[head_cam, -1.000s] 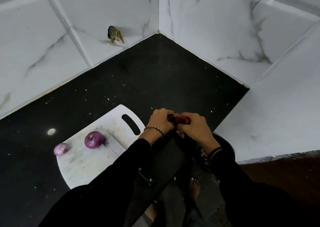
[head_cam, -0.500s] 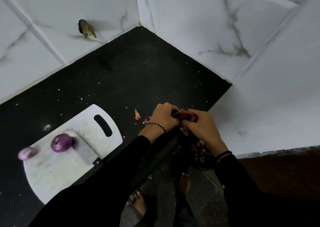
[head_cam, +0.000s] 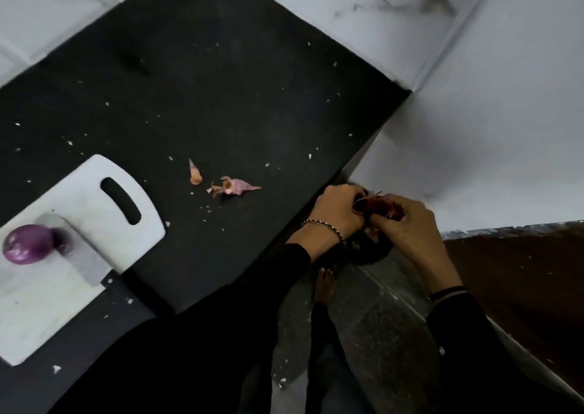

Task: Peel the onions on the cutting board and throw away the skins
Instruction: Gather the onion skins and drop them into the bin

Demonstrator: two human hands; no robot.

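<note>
At three o'clock the left hand (head_cam: 338, 211) and right hand (head_cam: 407, 229) grip a part-skinned onion (head_cam: 379, 206); the purple onion (head_cam: 28, 244) at nine o'clock looks peeled.

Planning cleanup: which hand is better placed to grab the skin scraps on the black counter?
Left, likely. The left hand is nearer the skin scraps; the right hand is farther, past the counter edge. Both grip the onion.

Left hand (head_cam: 336, 212), right hand (head_cam: 408, 225), fingers curled (shared grip), wrists close
</note>
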